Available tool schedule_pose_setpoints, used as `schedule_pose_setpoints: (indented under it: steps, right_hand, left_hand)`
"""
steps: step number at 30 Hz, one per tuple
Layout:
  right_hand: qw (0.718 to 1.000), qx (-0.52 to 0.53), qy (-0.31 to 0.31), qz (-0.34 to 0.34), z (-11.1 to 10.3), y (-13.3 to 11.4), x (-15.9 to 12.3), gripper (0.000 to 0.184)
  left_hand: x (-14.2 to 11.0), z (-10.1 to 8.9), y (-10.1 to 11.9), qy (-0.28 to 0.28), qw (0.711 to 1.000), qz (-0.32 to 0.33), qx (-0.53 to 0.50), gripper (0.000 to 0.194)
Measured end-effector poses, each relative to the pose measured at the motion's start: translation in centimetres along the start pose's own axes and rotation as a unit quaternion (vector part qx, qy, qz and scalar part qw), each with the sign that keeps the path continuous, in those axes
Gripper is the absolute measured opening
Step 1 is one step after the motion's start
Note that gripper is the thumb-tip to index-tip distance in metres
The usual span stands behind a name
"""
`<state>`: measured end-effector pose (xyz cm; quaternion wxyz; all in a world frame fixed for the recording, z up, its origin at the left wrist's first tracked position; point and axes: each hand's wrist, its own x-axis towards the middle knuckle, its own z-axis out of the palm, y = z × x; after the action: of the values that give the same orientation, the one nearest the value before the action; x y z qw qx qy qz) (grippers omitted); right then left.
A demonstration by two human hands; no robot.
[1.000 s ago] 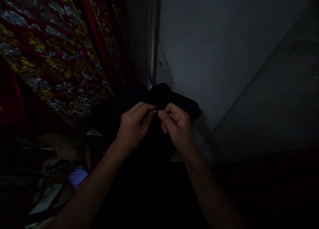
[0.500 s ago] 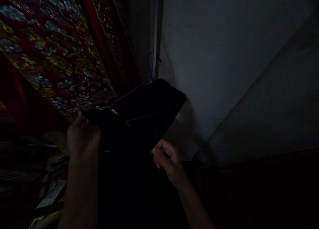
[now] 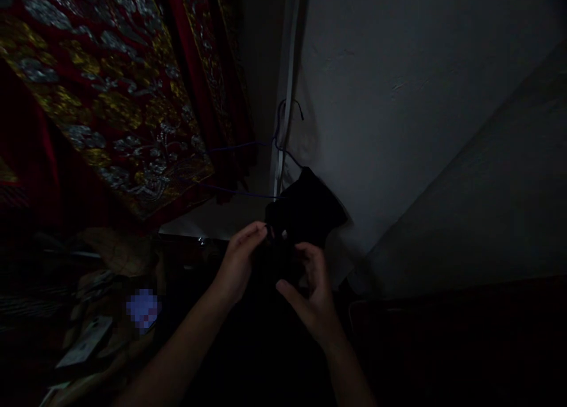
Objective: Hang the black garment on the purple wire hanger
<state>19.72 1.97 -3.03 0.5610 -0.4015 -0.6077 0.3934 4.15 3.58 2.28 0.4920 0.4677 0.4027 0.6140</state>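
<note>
A black garment (image 3: 312, 209) hangs from one side of a thin blue-purple hanger (image 3: 241, 192). The hanger's other side is bare and reaches left in front of embroidered red cloth. My left hand (image 3: 239, 259) pinches the black cloth near a small light tag (image 3: 284, 234), thumb and fingers closed on it. Just right of it, my right hand (image 3: 312, 289) curves around the cloth with thumb and fingers apart. Darkness hides the garment's folds and whether the right fingertips touch it.
The hanger's hook sits at a narrow upright strip (image 3: 290, 70) beside a grey wall (image 3: 376, 129). Red cloth with gold and silver embroidery (image 3: 119, 106) hangs at left. Below it lies clutter with a pale card-like item (image 3: 86, 342) and a pixelated bluish patch (image 3: 144, 309).
My left hand has moved right with the black cloth, baring the hanger's left side. My right hand's fingers have spread from a pinch. The garment now hangs bunched toward the right.
</note>
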Motion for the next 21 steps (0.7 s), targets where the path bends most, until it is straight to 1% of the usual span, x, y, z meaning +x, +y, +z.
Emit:
schedule_pose_setpoints:
  steps: [1,2,3,5,6,7,8,10,11,12,13,15,16,17,19,21]
  right_hand:
    - [0.999,0.005,-0.037,-0.001,0.2,-0.2,0.2,0.063]
    - [0.997,0.010,-0.071,0.000,0.5,-0.5,0.4,0.065]
    - [0.995,0.016,-0.095,0.003,0.7,-1.0,0.7,0.062]
    - [0.991,0.032,-0.127,0.026,0.7,-2.1,1.4,0.048]
    - [0.987,0.040,-0.144,0.053,0.5,-2.7,1.8,0.038]
    - [0.981,0.047,-0.169,0.089,0.1,-3.4,2.2,0.030]
    - [0.970,0.051,-0.202,0.127,-0.5,-4.1,2.7,0.024]
    - [0.941,0.049,-0.284,0.180,-2.1,-5.4,3.7,0.018]
    - [0.928,0.044,-0.318,0.189,-3.0,-6.0,4.4,0.017]
    - [0.921,0.036,-0.340,0.187,-3.9,-6.5,5.1,0.015]
    - [0.920,0.024,-0.349,0.176,-4.8,-7.0,5.9,0.013]
    - [0.933,-0.011,-0.337,0.130,-6.1,-7.7,7.8,0.007]
    - [0.941,-0.033,-0.324,0.096,-6.5,-7.9,8.9,0.009]
    - [0.949,-0.055,-0.305,0.055,-6.6,-7.9,10.0,0.016]
    - [0.964,-0.091,-0.246,-0.036,-6.1,-7.3,12.3,0.034]
    - [0.976,-0.102,-0.160,-0.104,-4.6,-5.6,14.1,0.052]
  left_hand:
    - [-0.4,0.7,0.7,-0.042,0.997,0.043,0.039,0.020]
    - [-0.8,1.2,1.3,-0.078,0.989,0.090,0.089,0.020]
    - [-1.0,1.6,1.9,-0.099,0.975,0.138,0.142,0.019]
    - [-1.1,1.8,2.7,-0.104,0.942,0.215,0.235,0.018]
    - [-1.0,1.6,2.9,-0.101,0.932,0.232,0.261,0.021]
    - [-0.8,1.2,2.9,-0.106,0.929,0.230,0.269,0.027]
    - [-0.7,0.7,2.7,-0.129,0.933,0.208,0.263,0.035]
    - [-0.6,-0.4,1.8,-0.203,0.942,0.133,0.232,0.051]
    - [-0.7,-1.0,1.1,-0.242,0.940,0.091,0.223,0.058]
    - [-0.9,-1.5,0.4,-0.274,0.934,0.052,0.223,0.062]
    - [-1.3,-1.9,-0.3,-0.296,0.926,0.017,0.234,0.062]
    - [-2.0,-2.7,-1.4,-0.321,0.909,-0.034,0.264,0.052]
    - [-2.3,-3.1,-1.6,-0.332,0.900,-0.047,0.277,0.043]
    - [-2.4,-3.6,-1.7,-0.334,0.896,-0.049,0.288,0.035]
    - [-2.0,-4.7,-1.2,-0.304,0.900,-0.036,0.311,0.029]
    - [-1.1,-6.2,-0.3,-0.241,0.907,-0.025,0.345,0.027]
